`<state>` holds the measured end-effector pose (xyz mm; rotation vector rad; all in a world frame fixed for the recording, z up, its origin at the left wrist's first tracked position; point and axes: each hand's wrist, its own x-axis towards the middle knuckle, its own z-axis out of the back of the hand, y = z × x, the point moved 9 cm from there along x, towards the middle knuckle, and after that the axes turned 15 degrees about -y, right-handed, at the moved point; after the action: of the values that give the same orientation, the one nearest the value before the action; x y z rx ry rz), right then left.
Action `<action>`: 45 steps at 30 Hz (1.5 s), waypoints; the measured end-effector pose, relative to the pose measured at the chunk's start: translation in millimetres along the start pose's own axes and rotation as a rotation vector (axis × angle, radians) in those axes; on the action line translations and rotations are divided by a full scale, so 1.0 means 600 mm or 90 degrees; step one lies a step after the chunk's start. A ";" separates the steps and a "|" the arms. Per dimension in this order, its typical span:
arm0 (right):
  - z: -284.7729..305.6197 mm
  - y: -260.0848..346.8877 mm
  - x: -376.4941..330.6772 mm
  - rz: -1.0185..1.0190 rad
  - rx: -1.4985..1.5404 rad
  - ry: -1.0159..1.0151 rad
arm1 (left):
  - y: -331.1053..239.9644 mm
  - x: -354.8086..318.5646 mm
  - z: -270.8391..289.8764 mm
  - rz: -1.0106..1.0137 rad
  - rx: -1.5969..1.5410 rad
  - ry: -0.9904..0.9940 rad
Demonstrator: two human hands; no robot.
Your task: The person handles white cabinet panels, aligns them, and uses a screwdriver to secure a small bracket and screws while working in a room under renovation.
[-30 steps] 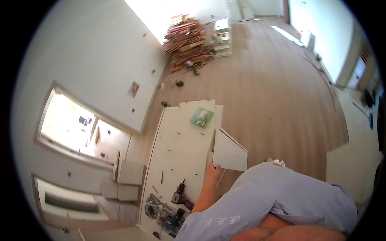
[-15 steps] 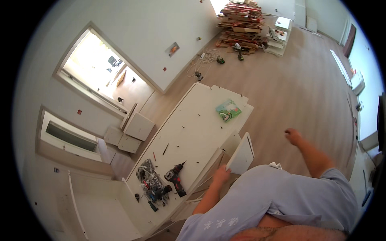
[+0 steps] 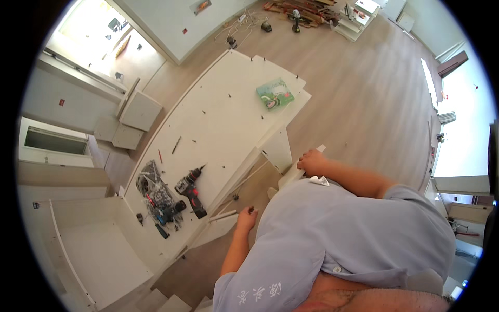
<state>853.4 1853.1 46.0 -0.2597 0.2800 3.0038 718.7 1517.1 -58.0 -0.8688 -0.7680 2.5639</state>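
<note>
My right hand (image 3: 315, 163) is closed over the upper edge of a white panel (image 3: 289, 177) standing close in front of my body. My left hand (image 3: 247, 218) is off the panel, lower and to the left, beside the near edge of the white cabinet carcass (image 3: 234, 130). Its fingers are curled together; a small dark spot shows at the fingertips, too small to name. On the cabinet, nearest that hand, lies a black and red cordless drill (image 3: 191, 191). Left of it are a second power tool (image 3: 171, 212) and a clear plastic bag of hardware (image 3: 154, 183).
A green package (image 3: 275, 94) lies at the cabinet's far end, with several screws standing along the top. A screwdriver (image 3: 162, 231) lies by the tools. Cables (image 3: 248, 25), more power tools and stacked boards (image 3: 312, 11) are on the floor beyond.
My right hand has come in from the right and taken hold of the panel. My left hand has let go of it and moved down and left. The view has shifted.
</note>
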 end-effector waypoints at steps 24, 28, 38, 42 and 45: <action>-0.041 -0.263 -0.146 0.061 0.130 0.075 | -0.412 0.095 0.004 -0.196 -0.158 -0.466; -0.045 -0.343 -0.201 0.041 0.156 0.057 | -0.501 0.140 -0.017 -0.288 0.254 -0.521; -0.042 -0.414 -0.272 0.021 0.158 0.030 | -0.513 0.091 -0.108 -0.110 0.460 -0.069; -0.038 -0.415 -0.270 0.012 0.154 0.022 | -0.471 0.047 -0.177 -0.168 0.381 -0.006; -0.029 -0.412 -0.262 -0.009 0.155 0.004 | -0.459 0.030 -0.175 -0.152 0.325 -0.005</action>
<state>1041.9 2076.1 14.4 -0.2461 0.6351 2.9166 807.6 1786.3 23.9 -0.5624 -0.1789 2.3789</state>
